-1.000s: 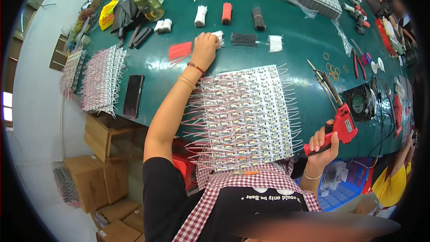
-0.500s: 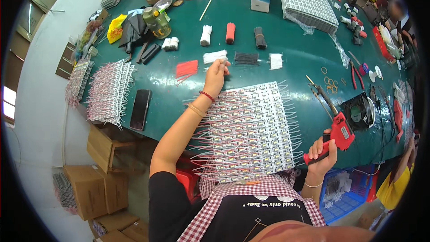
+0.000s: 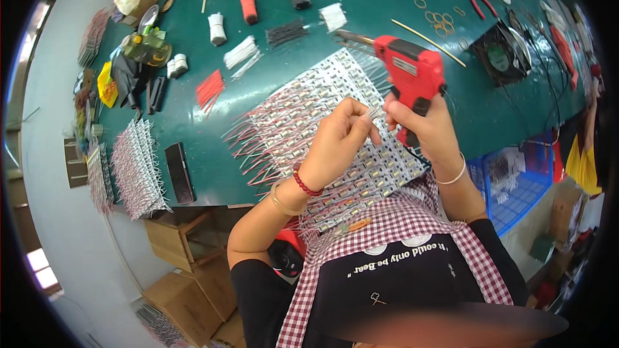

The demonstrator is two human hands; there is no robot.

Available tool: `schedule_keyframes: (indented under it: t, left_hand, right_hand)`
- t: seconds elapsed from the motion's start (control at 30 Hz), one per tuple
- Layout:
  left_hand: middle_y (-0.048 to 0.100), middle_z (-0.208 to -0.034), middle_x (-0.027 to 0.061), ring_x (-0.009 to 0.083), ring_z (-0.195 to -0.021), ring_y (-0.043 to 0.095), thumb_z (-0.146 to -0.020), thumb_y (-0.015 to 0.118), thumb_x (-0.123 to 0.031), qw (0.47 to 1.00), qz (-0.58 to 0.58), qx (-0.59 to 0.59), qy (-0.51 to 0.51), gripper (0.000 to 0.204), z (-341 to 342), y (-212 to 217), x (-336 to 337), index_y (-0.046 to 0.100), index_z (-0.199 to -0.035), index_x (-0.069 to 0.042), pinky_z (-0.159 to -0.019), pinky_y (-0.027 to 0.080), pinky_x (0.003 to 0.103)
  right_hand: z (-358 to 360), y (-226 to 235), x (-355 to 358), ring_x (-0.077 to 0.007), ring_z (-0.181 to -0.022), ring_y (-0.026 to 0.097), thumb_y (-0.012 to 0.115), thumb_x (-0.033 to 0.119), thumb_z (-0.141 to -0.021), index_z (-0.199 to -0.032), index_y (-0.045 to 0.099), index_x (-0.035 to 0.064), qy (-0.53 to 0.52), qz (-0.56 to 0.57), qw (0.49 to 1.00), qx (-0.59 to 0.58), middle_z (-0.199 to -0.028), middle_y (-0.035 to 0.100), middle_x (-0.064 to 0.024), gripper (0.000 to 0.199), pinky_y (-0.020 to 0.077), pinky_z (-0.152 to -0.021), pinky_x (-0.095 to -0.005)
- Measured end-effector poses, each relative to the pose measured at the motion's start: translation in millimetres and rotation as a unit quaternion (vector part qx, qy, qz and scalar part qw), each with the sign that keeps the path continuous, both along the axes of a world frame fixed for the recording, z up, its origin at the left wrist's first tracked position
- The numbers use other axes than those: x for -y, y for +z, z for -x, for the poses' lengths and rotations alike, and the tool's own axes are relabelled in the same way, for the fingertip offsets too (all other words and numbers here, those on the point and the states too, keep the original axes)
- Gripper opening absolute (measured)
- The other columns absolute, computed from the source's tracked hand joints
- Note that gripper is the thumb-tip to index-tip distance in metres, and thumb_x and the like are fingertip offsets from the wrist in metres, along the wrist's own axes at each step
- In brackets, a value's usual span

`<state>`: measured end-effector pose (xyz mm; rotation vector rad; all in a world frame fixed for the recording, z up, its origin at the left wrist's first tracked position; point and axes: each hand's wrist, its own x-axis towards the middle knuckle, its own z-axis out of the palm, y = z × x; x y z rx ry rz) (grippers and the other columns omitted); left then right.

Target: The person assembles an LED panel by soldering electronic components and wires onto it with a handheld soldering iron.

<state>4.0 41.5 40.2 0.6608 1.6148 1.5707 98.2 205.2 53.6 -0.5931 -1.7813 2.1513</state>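
1. Head view, the work in hand: a small bundle of white wires [image 3: 374, 113] is pinched between thumb and fingertips of the left hand [image 3: 338, 145], raised above the sheet of LED modules [image 3: 325, 132] lying on the green bench [image 3: 361, 38].
2. The red glue gun [image 3: 412, 77] is held in the right hand [image 3: 422, 125], whose grip is wrapped tight round the handle; the metal nozzle points away from the person, toward the far side of the bench. The right fingertips also meet the wire ends, so both hands are joined at the bundle.
3. The step would likely go best if the wire ends were kept even and pinched close to their tips, with the hot nozzle kept turned away from the left fingers.
4. A short, steady move down to the sheet seems called for, since the red leads fringing the modules could be snagged by a sweeping wrist.
5. Edges and room: the sheet overhangs the near bench edge toward the checked apron [image 3: 387, 238], so downward pressure there is judged risky.
6. Open green surface is seen beyond the sheet, between it and the bundles of cut wire [image 3: 242, 55] and the black fan [image 3: 500, 58].
7. To the left, a dark flat phone-like slab [image 3: 180, 172] and a second pile of modules [image 3: 135, 167] lie near the bench edge, well apart from the hands.
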Motion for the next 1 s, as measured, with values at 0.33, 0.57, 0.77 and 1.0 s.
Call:
schedule_keyframes:
  t: [0.33, 0.57, 0.77, 1.0]
  left_hand:
    - [0.065, -0.073, 0.0089, 0.0038, -0.064, 0.05, -0.095, 0.043, -0.003, 0.999, 0.032, 0.02, -0.026, 0.003, -18.3, -4.9, -11.3, 0.045, -0.097, -0.001, -0.058, 0.038, 0.021]
    - [0.068, -0.076, 0.0083, 0.0066, -0.07, 0.058, -0.098, 0.044, -0.004, 0.999, 0.046, 0.005, -0.02, 0.004, -21.2, -2.9, -16.0, 0.045, -0.097, -0.001, -0.062, 0.044, 0.023]
    - [0.069, -0.077, 0.0075, 0.007, -0.073, 0.06, -0.099, 0.046, -0.005, 0.998, 0.049, -0.024, -0.027, 0.005, -26.2, -13.4, -16.4, 0.047, -0.098, 0.0, -0.063, 0.045, 0.024]
    - [0.069, -0.076, 0.0066, 0.0073, -0.068, 0.059, -0.099, 0.048, -0.004, 0.994, 0.059, -0.094, -0.002, 0.006, -28.6, -8.0, -12.8, 0.051, -0.096, 0.0, -0.059, 0.043, 0.024]
  right_hand:
    - [-9.6, -9.6, -3.9, -0.0116, -0.07, 0.062, 0.074, 0.013, -0.084, -0.117, 0.057, -0.0025, 0.035, 0.089, 0.995, 0.031, -0.088, 0.063, -0.0049, 0.04, 0.0501, -0.062, -0.0257]
    - [-15.1, -10.2, -1.5, -0.0112, -0.07, 0.062, 0.075, 0.011, -0.083, -0.117, 0.058, -0.0027, 0.012, 0.115, 0.993, 0.036, -0.088, 0.064, -0.005, 0.04, 0.0503, -0.062, -0.0261]
    - [-22.5, 0.0, 7.8, -0.0088, -0.072, 0.061, 0.075, 0.007, -0.081, -0.1, 0.06, 0.0018, 0.032, -0.114, 0.991, 0.066, -0.079, 0.066, -0.0025, 0.025, 0.0503, -0.066, -0.0263]
    - [-24.1, -4.7, 5.3, -0.0105, -0.072, 0.062, 0.073, 0.004, -0.08, -0.101, 0.059, 0.0028, 0.042, -0.158, 0.984, 0.066, -0.079, 0.065, -0.0037, 0.025, 0.0507, -0.068, -0.0288]
